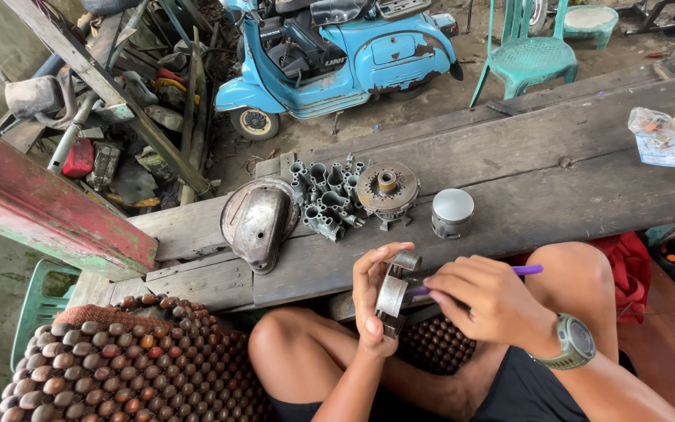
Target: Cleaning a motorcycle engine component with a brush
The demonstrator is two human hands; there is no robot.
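My left hand (371, 301) grips a small grey metal engine part (394, 291) above my lap. My right hand (484, 301), with a grey watch (574, 342) on its wrist, holds a purple-handled tool (526, 270) whose tip goes in against the metal part. On the wooden bench (556, 187) just beyond lie a metal piston (452, 212), a round geared disc (387, 188), a cluster of grey sockets (328, 197) and a dented metal cover (258, 222).
A blue scooter (337, 55) stands on the ground past the bench, with a green chair (530, 55) to its right. Scrap metal and beams (111, 101) pile up at the left. A beaded seat mat (134, 367) lies beside my left knee. A plastic bag (655, 134) rests far right.
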